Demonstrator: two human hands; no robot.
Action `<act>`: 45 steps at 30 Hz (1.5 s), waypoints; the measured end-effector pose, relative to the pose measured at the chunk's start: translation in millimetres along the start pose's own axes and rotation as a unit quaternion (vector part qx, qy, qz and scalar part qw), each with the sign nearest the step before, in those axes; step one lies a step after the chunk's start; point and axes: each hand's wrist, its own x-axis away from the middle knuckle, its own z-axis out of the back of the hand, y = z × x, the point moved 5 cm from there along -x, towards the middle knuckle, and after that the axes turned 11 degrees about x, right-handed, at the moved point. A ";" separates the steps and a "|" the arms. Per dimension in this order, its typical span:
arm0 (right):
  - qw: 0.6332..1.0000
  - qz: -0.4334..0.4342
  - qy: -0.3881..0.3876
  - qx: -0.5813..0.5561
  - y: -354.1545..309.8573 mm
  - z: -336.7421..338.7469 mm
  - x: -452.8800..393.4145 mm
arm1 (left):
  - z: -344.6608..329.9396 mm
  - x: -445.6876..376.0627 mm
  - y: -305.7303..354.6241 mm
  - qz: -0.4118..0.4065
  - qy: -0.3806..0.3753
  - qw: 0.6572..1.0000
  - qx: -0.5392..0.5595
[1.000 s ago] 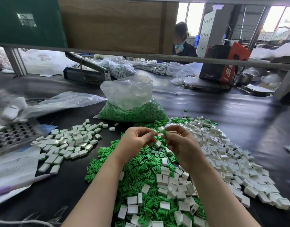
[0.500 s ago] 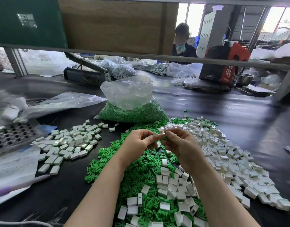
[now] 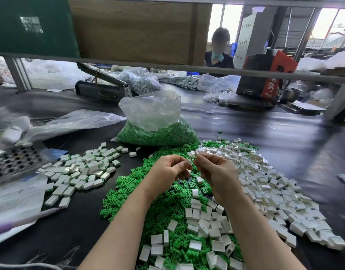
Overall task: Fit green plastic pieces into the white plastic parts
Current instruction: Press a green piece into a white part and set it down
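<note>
Now a small white part (image 3: 188,161) is pinched by the curled left hand (image 3: 168,169); the right hand (image 3: 216,173) is raised beside it, fingertips pinched together over the green pieces (image 3: 148,191).

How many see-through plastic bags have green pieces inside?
1. The clear plastic bag of green plastic pieces sits on the black table, just beyond the two hands. Bags farther back hold pale parts; any green in them may be hidden.
</note>
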 end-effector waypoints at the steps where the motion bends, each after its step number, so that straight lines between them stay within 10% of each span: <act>1: 1.000 0.001 0.002 0.006 0.4 0.1 -0.3 | -0.1 0.1 0.0 -0.001 -0.001 1.000 -0.002; 17: 0.972 0.080 -0.054 0.215 -3.5 -5.3 0.0 | 2.3 1.7 2.5 -0.011 0.003 1.000 -0.024; 45: 0.998 0.036 -0.006 0.044 4.0 -4.2 -4.0 | 0.1 2.1 3.6 -0.010 0.005 1.000 -0.026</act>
